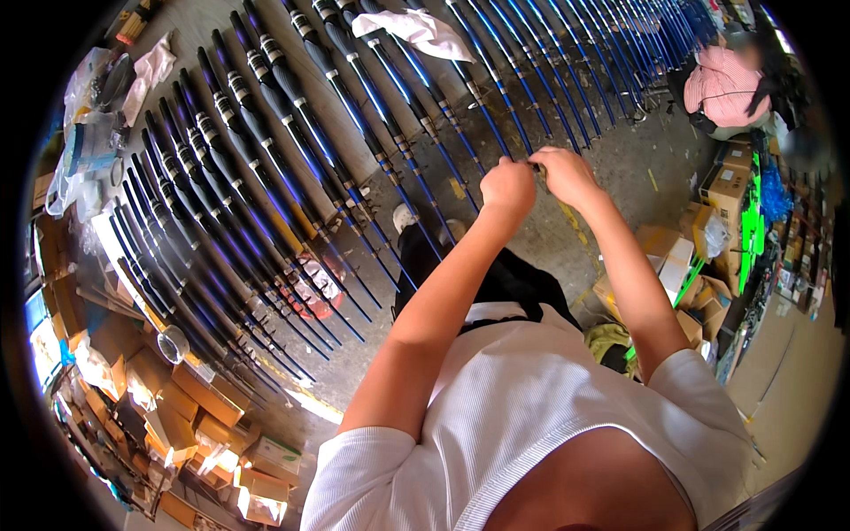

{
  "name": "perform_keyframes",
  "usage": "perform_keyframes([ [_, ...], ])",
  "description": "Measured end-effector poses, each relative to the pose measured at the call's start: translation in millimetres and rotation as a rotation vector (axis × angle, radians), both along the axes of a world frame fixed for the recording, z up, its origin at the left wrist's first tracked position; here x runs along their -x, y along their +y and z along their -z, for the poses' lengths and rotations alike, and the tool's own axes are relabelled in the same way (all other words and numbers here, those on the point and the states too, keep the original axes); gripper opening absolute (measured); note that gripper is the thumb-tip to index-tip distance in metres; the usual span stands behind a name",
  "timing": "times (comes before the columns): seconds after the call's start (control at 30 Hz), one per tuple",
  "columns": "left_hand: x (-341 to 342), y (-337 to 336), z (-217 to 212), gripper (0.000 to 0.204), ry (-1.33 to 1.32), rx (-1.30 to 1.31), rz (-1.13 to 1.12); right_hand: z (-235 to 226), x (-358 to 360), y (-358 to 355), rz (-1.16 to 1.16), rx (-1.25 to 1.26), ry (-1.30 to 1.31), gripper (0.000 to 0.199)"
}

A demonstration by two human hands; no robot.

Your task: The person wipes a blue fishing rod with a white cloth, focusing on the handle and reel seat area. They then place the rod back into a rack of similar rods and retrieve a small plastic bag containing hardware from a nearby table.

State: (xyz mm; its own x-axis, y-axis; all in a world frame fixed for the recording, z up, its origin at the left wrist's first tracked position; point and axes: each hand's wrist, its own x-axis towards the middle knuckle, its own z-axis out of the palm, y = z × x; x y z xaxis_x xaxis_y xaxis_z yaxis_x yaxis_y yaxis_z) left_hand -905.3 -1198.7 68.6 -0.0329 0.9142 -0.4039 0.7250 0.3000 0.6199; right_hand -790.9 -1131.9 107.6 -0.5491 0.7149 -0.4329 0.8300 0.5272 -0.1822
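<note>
Grey floor [567,239] is stretching out below the rod row [285,80], my landmark. The row itself is fanning across in blue and black, thick handles at the far side, thin ends pointing toward the wearer. A pale desk [354,157] is showing between the rods and is apparently carrying them, with many thin ends overhanging. Cartons [208,394] are piling up past the row's left end; more boxes [726,190] are standing to its right. A co-worker [728,84] in a pink checked top is sitting or crouching by the row's far right end. A white cloth [423,34] is lying across the row's far side.

Risks, my judgement: an elbow or sideways pull could be knocking neighbouring rods, since they are lying so close together; too much bending or twisting could be cracking a thin end.

Grip: the left hand [509,186] and right hand [564,175] are meeting at the row's near edge, fingers curled tight, hardly any gap showing. Both are seemingly pinching a dark rod end [537,166] between them; fingers are hiding most of it, so I cannot tell which rod it is belonging to.
</note>
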Motion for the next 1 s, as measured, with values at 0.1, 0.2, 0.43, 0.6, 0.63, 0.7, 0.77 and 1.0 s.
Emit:
perform_keyframes([
  [0.1, -15.4, -17.4, 0.7, 0.023, -0.063, 0.054, 0.078, -4.3, -15.1, -4.4, -0.068, 0.083, -0.049, 0.035],
  [0.2, -27.4, -16.8, 24.1, 0.027, -0.076, -0.002, 0.018, -7.1, -5.1, 5.9, -0.073, 0.114, -0.052, 0.037],
  [0.43, 18.8, 19.7, -9.2, 0.028, -0.007, -0.298, -0.437, -12.6, 26.8, 78.6, -0.250, 0.010, 0.320, 0.037],
  [0.6, -4.8, 2.1, -55.0, 0.027, 0.052, -0.213, -0.598, -25.9, -18.0, 94.1, -0.294, 0.051, 0.387, 0.031],
  [0.63, -15.2, -0.2, -51.5, 0.024, 0.085, -0.231, -0.576, -23.6, -28.5, 100.1, -0.304, 0.049, 0.374, 0.029],
  [0.7, -40.1, 2.2, -50.6, 0.022, 0.071, -0.258, -0.542, -19.3, -50.6, 108.1, -0.263, 0.043, 0.346, 0.028],
  [0.77, -63.3, 14.5, -49.4, 0.019, 0.058, -0.312, -0.539, -12.5, -69.1, 119.0, -0.246, 0.029, 0.339, 0.026],
  [1.0, -93.2, 74.9, -13.4, 0.021, 0.269, -0.187, -0.453, -1.3, -74.1, 127.8, -0.404, 0.040, 0.157, 0.031],
])
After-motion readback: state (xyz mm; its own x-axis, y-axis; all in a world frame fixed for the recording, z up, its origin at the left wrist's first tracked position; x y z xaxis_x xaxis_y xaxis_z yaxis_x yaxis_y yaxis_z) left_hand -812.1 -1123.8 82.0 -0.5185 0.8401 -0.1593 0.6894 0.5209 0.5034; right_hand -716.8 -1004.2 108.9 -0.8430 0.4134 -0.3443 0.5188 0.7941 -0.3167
